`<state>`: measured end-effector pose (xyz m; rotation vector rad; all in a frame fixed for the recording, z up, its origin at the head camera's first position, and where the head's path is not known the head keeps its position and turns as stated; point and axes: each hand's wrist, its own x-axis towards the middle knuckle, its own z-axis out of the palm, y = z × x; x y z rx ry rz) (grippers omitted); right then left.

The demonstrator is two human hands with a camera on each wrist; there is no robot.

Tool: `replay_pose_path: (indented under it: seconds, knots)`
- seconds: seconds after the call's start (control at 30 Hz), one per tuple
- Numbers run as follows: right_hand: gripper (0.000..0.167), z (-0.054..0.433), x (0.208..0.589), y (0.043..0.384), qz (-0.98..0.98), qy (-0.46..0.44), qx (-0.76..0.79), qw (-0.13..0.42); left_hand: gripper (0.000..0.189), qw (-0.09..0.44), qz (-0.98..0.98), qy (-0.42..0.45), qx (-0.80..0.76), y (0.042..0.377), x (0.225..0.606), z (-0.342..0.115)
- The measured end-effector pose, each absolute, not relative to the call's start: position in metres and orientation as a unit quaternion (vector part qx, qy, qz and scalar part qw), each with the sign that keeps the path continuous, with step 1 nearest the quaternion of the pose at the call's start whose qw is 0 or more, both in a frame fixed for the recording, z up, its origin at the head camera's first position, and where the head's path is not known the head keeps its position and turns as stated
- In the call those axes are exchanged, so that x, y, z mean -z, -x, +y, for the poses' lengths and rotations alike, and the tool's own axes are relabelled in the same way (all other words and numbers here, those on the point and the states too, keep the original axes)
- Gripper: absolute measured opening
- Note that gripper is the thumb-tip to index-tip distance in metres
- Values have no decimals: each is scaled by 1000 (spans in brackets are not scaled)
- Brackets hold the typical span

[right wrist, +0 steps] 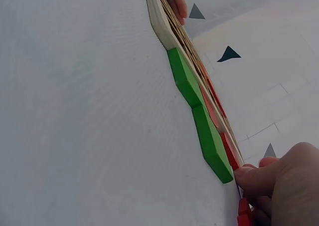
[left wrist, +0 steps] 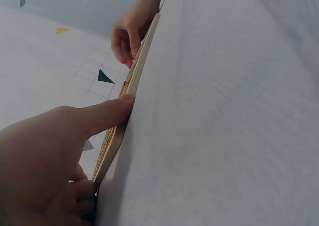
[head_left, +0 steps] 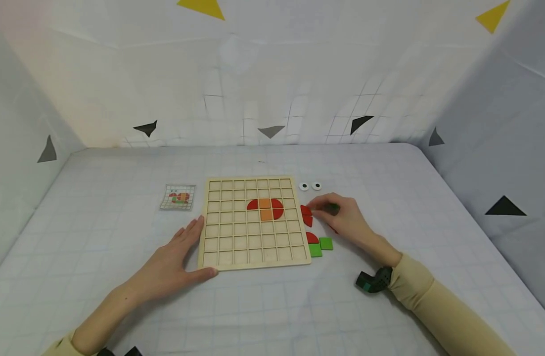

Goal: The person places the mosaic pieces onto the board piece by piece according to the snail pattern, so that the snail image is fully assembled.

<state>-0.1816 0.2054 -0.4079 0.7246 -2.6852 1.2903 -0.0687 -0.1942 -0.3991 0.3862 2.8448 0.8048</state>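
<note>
Nearest, the left hand (head_left: 179,259) lies with its fingers straight and spread, not curled round anything: the thumb presses the near edge of the wooden grid board (head_left: 230,243), close to its near left corner, and the other fingers reach along its left side. The board rests flat on the white-covered counter (head_left: 272,311). Beside its right edge, toward the near right corner, lie 2 green square tiles (head_left: 326,243), with 1 red quarter-round tile (head_left: 312,238) just beyond the nearer square. Farther back, 2 more red tiles (head_left: 306,218) lie end to end between the board's right edge and the right hand (head_left: 339,215); their joint long axis runs from near to far, about parallel to that edge. The key relation is this closeness: the red tiles lie just left of the right hand's fingertips, which touch them, so the right hand is much the nearer, while the left is across the board. The right hand's fingers are bent, but I cannot tell whether they pinch a tile. A dark green piece (head_left: 333,208) shows partly beneath it. On the grid sit 3 red quarter-rounds (head_left: 278,213) and 2 orange squares (head_left: 264,203). Beyond the board's left side lies a pattern card (head_left: 179,198); past the right hand, 2 eye discs (head_left: 303,186); farthest, a white backdrop (head_left: 272,74).
</note>
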Motion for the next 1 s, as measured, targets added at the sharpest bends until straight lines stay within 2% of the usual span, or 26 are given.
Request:
replay_pose_path:
  seconds: [0.17,0.37,1.0]
  knots:
    - [31,200,391,172,-871,-261,-416,25,111,83,951,-129,-267,69,399,-194]
    - [32,201,390,171,-862,-277,-425,11,112,88,952,-125,-265,69,399,-194]
    - [22,198,391,172,-866,-252,-429,46,112,86,952,-128,-264,69,398,-194]
